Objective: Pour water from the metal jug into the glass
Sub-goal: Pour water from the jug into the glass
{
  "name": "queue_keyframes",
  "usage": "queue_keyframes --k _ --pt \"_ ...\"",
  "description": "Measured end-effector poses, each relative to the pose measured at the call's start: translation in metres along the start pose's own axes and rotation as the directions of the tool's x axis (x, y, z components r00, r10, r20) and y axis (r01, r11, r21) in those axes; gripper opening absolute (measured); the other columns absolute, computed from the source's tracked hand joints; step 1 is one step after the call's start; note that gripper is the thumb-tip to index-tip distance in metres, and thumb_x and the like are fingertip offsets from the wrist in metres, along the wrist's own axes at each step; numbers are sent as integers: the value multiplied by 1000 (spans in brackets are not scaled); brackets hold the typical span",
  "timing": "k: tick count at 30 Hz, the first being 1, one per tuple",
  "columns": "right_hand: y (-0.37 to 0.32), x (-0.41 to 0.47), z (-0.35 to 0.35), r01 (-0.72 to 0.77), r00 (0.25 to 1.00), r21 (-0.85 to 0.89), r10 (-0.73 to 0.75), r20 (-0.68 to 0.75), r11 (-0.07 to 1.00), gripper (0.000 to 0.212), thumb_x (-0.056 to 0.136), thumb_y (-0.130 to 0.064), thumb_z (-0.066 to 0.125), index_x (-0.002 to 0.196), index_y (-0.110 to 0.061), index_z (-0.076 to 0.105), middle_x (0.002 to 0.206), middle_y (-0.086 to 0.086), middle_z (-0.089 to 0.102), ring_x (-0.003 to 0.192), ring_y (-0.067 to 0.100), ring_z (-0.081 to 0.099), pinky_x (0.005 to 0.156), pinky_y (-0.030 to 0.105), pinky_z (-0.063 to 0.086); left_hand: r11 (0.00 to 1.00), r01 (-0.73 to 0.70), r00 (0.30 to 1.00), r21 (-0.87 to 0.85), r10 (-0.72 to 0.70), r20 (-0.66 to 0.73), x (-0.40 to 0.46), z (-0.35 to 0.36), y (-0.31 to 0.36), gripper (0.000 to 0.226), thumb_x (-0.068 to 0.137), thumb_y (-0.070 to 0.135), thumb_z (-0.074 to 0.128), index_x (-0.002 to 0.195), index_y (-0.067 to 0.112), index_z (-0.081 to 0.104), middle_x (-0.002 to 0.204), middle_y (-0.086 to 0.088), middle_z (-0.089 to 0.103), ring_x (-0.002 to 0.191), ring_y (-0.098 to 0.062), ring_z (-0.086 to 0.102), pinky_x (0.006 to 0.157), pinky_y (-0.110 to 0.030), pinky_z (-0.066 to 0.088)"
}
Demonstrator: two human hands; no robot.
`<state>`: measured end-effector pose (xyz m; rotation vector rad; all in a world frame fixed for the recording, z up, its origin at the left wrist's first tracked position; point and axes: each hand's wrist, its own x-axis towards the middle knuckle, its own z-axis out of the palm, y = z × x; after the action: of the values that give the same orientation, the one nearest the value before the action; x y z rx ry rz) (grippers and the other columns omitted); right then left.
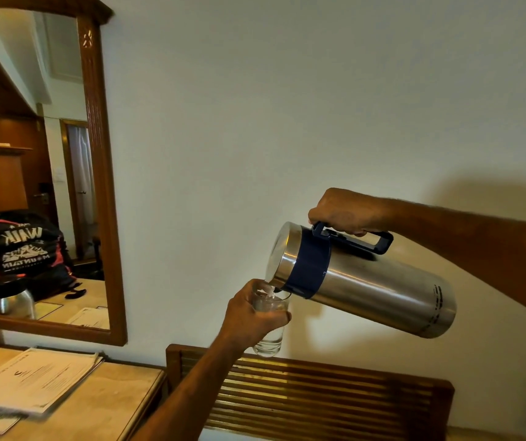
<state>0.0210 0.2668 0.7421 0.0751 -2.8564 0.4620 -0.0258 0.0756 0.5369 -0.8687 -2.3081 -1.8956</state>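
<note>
The metal jug is steel with a dark blue collar and handle. It is tipped far over, mouth down to the left. My right hand grips its handle from above. The clear glass is held upright in the air by my left hand, fingers wrapped round its upper half. The jug's spout sits just over the glass rim, and water runs into the glass. Water stands in the lower part of the glass.
A wooden slatted rack stands below the glass against the pale wall. At the left is a stone-topped desk with printed papers. A wood-framed mirror hangs above it, reflecting a backpack and another steel vessel.
</note>
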Motion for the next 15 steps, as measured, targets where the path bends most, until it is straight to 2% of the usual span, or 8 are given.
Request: queue_keyframes --k 2,4,6,8,12,15 --pt "9 -3 0 -45 999 68 45 -3 997 33 78 -35 53 57 -10 54 52 8 48 45 26 43 46 33 39 1000 -3 1000 -1 3 3 -1 0 1 61 58 34 82 113 27 57 109 -3 66 95 -26 67 76 -34 63" --pt "15 -7 1 -78 997 169 80 -3 982 30 83 -25 55 59 -7 53 43 4 42 33 19 34 36 23 31 1000 2 1000 -8 -2 5 -2 0 1 61 57 35 81 112 28 56 109 -2 65 96 -26 66 77 -34 63" --pt "22 -12 3 -107 994 260 113 -9 960 27 84 -20 55 61 -6 53 39 1 37 29 16 27 33 19 24 1000 5 1000 -22 -5 9 -3 1 2 61 55 35 81 110 31 56 108 0 65 95 -26 67 75 -34 63" --pt "28 -19 6 -111 992 326 122 -13 939 29 86 -18 54 59 -8 52 40 2 34 30 16 25 34 19 21 1000 -2 1000 -25 2 13 -4 3 1 60 54 36 82 108 33 56 104 2 66 92 -25 68 73 -32 63" --pt "49 -35 14 -113 992 466 123 11 877 51 89 -16 53 38 -19 53 36 -3 31 31 15 22 36 21 19 998 2 1000 -58 -1 16 -7 7 -1 58 52 38 82 104 36 57 103 4 66 90 -24 69 70 -31 63" --pt "66 -53 27 -138 984 591 175 -6 795 51 88 -21 54 37 -20 49 36 -1 32 30 16 22 36 21 19 996 16 1000 -91 -14 28 -8 11 -3 56 50 39 83 100 37 59 103 3 68 91 -23 69 70 -34 64"
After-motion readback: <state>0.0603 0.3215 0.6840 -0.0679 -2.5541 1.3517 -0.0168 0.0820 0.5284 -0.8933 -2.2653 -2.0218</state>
